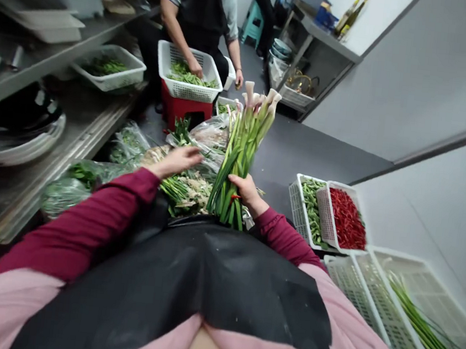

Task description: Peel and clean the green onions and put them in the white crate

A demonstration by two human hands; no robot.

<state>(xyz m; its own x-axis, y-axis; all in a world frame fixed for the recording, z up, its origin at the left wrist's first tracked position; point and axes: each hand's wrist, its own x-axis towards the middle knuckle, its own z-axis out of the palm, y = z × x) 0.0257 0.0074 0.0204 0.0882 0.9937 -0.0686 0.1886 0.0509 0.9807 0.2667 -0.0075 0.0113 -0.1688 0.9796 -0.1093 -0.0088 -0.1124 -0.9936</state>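
Observation:
Wrapped around the stalks of a bunch of green garlic (pixel 246 137) is my right hand (pixel 248 191). The bunch stands upright, pale bulbs at the top and dark green leaves hanging towards my apron. A red band shows near its lower part, by my fingers. My left hand (pixel 181 161) is stretched out to the left of the bunch, apart from it, holding nothing. Below it lies a heap of green stalks and trimmings (pixel 192 189). Clear plastic bags (pixel 212 133) of produce lie just beyond.
A co-worker (pixel 200 10) sits ahead, one hand in a white basket (pixel 187 89) of green pods on a red stool (pixel 181 108). Right are baskets of green pods (pixel 312 205) and red chillies (pixel 347 219), and one with long green stalks (pixel 425 322). Metal shelving (pixel 59 39) stands left.

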